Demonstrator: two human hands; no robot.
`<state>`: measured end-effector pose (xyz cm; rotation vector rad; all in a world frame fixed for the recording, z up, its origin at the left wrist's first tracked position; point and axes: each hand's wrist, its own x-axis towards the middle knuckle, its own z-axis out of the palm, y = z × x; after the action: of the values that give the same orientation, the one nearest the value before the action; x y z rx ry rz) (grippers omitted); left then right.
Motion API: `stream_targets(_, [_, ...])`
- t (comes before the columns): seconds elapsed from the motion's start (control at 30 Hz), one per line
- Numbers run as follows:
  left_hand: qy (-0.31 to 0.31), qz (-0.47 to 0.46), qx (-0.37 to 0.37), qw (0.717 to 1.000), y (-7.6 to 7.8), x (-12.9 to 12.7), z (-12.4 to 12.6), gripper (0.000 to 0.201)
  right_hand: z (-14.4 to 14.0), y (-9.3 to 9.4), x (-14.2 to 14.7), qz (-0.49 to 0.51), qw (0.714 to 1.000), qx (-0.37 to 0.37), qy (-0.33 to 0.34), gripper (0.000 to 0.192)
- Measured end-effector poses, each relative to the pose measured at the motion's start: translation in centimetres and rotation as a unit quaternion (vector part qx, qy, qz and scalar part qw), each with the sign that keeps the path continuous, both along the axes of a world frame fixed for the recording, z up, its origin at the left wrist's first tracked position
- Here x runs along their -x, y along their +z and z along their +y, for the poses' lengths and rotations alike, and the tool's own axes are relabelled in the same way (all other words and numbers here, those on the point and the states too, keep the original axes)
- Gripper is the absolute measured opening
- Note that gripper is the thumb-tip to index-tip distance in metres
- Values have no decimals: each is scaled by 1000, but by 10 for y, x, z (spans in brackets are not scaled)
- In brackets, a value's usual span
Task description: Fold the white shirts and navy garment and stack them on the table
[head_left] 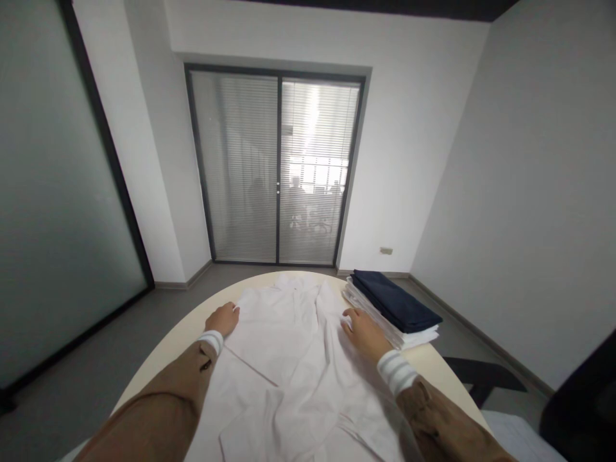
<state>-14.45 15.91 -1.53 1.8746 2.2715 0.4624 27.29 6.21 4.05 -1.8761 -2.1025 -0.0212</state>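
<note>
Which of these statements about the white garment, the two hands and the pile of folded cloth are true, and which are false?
1. Both hands rest on the white garment. True: the left hand is at its left edge, the right hand at its right edge.
2. The garment hangs on a hook. False: it lies spread on the pale table.
3. The top piece of the folded pile is dark blue. True.
4. The pile lies left of the garment. False: it lies to the right, beside the right hand.
5. The right hand lifts the dark cloth. False: it lies flat, holding nothing.
</note>
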Motion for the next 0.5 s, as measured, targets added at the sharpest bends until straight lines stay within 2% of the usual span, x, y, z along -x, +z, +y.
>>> stream_targets(0.13, [-1,13,-22,1000,3,5,0,35,21,-27,-4,3,999,-44,2,27])
stream_targets(0.3, [27,53,-45,997,5,5,-8,37,27,-59,-15,81,995,-59,-15,19])
stream_targets(0.4, [15,82,-91,992,15,-12,-18,40,28,-66,-19,116,990,-73,-26,17])
stream_targets(0.5, [-43,86,-129,987,32,-44,-39,35,29,-68,-19,117,988,-86,-45,15])
